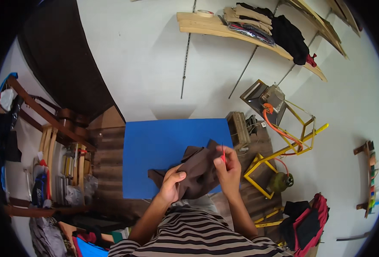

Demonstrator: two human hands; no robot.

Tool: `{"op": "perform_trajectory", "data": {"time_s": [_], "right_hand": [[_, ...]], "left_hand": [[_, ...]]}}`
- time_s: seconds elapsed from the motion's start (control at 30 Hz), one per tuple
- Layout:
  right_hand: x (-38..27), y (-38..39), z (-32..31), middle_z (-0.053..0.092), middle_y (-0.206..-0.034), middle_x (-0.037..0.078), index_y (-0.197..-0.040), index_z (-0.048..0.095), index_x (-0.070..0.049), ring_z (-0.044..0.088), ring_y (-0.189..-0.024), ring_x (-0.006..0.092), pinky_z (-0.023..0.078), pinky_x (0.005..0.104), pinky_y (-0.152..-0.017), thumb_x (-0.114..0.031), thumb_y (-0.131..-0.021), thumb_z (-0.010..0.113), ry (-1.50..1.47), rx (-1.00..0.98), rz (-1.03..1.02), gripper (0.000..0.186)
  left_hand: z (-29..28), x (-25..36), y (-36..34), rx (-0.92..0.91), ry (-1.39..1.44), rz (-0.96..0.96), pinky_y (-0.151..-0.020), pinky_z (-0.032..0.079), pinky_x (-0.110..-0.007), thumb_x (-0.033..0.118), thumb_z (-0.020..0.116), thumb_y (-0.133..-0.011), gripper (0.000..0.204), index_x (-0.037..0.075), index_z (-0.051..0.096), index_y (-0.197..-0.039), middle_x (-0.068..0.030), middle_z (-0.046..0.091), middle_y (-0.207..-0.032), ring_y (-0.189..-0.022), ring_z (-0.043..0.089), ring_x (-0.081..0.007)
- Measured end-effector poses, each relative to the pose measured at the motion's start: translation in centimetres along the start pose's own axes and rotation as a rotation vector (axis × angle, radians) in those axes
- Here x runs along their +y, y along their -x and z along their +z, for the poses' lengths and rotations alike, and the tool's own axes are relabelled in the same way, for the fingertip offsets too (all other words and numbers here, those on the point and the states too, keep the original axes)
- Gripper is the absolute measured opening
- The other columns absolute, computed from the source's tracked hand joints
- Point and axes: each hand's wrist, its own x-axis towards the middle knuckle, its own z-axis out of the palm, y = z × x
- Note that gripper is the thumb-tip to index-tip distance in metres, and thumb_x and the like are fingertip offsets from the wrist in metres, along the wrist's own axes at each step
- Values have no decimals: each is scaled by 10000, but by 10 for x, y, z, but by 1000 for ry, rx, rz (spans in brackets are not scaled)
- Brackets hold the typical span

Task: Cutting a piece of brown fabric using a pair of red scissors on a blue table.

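A dark brown piece of cloth [198, 167], folded and creased, is held up over the near part of a blue tabletop [155, 141]. My left hand [171, 185] grips its left side, thumb on top and fingers beneath. At the cloth's right edge, my right hand [229, 169] is closed around a small red-handled tool [223, 157] with a thin pointed tip facing away from me. The tool's exact kind is too small to make out. Some of my right fingers lie close against the cloth, and whether they also pinch it is hidden.
A wooden shelf [236, 32] on the far wall carries folded clothes and a tape roll [205, 13]. To the right stand a yellow metal frame [279, 156] with an orange hose and a green gas cylinder [280, 182]. A brown rack [39, 111] fills the left.
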Motion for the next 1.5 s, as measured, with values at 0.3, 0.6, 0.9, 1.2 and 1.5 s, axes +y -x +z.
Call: {"op": "perform_trajectory", "data": {"time_s": [0.3, 0.6, 0.9, 1.2, 1.5], "right_hand": [[-10, 11, -17, 438, -693, -76, -820, 544, -36, 367, -650, 18, 315, 174, -576, -168, -868, 686, 175, -114, 78, 199], [-15, -26, -32, 386, -664, -81, -752, 519, -42, 338, -635, 20, 294, 190, -550, -156, -866, 681, 142, -191, 142, 228], [-4, -56, -34, 465, -698, -69, -882, 583, -12, 386, -656, 26, 328, 187, -603, -179, -891, 641, 185, -205, 51, 177], [-27, -23, -65, 601, -711, 124, -987, 502, 12, 596, -565, 222, 472, 317, -537, -178, -852, 667, 318, -246, -158, 285], [-1, -32, -88, 638, -754, 138, -867, 514, -15, 641, -584, 247, 508, 315, -505, -140, -766, 740, 459, -78, -510, 277]], "left_hand": [[2, 1, 21, -117, -581, -76, -799, 464, -299, 181, 550, -879, 375, -82, 564, -1146, -109, 637, -1004, -891, 593, -161], [8, 1, 34, -292, -980, 320, -876, 451, -342, 158, 547, -884, 322, -101, 595, -1069, -195, 631, -1102, -1007, 608, -261], [32, -37, 22, 150, -68, 57, -1022, 385, -382, 282, 569, -788, 710, -121, 371, -1338, -224, 489, -1324, -1185, 514, -312], [47, -46, -2, 124, 64, 112, -1010, 385, -375, 300, 568, -823, 661, -74, 394, -1340, -205, 488, -1324, -1198, 497, -289], [53, -76, -24, 85, -67, 114, -984, 413, -371, 317, 546, -829, 612, -48, 439, -1309, -194, 530, -1279, -1144, 537, -289]]}}
